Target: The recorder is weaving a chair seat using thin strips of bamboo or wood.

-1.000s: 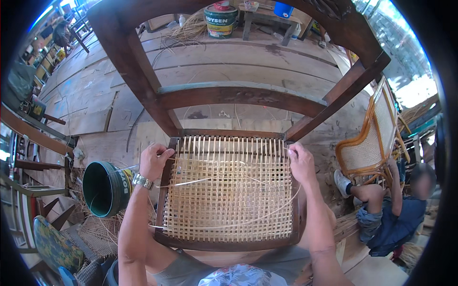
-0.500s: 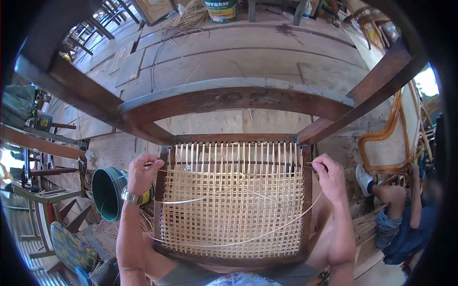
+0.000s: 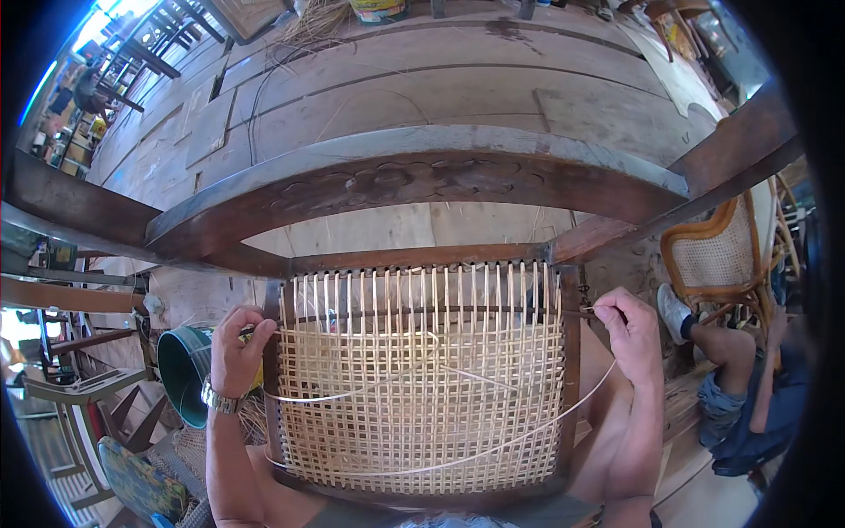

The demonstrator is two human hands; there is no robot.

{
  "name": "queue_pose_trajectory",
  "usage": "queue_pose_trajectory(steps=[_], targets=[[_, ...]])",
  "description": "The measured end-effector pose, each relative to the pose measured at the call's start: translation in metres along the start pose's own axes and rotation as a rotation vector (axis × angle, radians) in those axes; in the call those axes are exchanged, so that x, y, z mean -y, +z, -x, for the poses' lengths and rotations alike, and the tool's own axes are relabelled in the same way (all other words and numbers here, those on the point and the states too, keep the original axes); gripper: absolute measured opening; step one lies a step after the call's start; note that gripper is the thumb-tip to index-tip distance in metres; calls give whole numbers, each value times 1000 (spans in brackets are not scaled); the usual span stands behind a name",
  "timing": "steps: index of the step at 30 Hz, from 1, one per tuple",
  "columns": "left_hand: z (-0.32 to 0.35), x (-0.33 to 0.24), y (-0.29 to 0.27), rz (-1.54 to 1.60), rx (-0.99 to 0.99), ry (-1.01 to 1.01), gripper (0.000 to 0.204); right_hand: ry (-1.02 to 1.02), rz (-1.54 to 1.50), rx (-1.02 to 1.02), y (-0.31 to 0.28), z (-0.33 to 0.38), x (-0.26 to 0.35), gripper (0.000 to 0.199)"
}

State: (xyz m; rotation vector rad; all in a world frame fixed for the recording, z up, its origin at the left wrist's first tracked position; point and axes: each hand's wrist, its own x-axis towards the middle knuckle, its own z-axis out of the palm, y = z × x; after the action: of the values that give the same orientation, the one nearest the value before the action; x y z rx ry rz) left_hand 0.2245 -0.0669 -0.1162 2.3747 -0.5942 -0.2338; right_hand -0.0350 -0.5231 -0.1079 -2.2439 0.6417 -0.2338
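The left hand (image 3: 236,350) is curled against the left side of the chair seat (image 3: 422,378), pinching a thin cane strip (image 3: 458,458). The right hand (image 3: 627,330) pinches the strip's other end at the right side. A green bucket (image 3: 183,374) sits just left of the left hand

Left hand (image 3: 236,350) curled, watch on wrist; right hand (image 3: 629,333) pinching.

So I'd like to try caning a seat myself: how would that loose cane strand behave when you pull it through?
The loose cane strand sags in a long smooth curve between the right hand and the seat's edge, so it is probably springy rather than limp. It looks thin and flat, likely very light. Bent sharply it might kink; the loop by the left hand stays rounded.
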Motion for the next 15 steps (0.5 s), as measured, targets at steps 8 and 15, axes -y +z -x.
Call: queue_pose_trajectory(steps=[8, 15], targets=[[0, 6, 0, -2, -25, -72, 18, -19, 12, -33, 5, 1, -5, 4], [-3, 41, 0, 239, 39, -177, 18, -73, -14, -43, 17, 0, -4, 5]])
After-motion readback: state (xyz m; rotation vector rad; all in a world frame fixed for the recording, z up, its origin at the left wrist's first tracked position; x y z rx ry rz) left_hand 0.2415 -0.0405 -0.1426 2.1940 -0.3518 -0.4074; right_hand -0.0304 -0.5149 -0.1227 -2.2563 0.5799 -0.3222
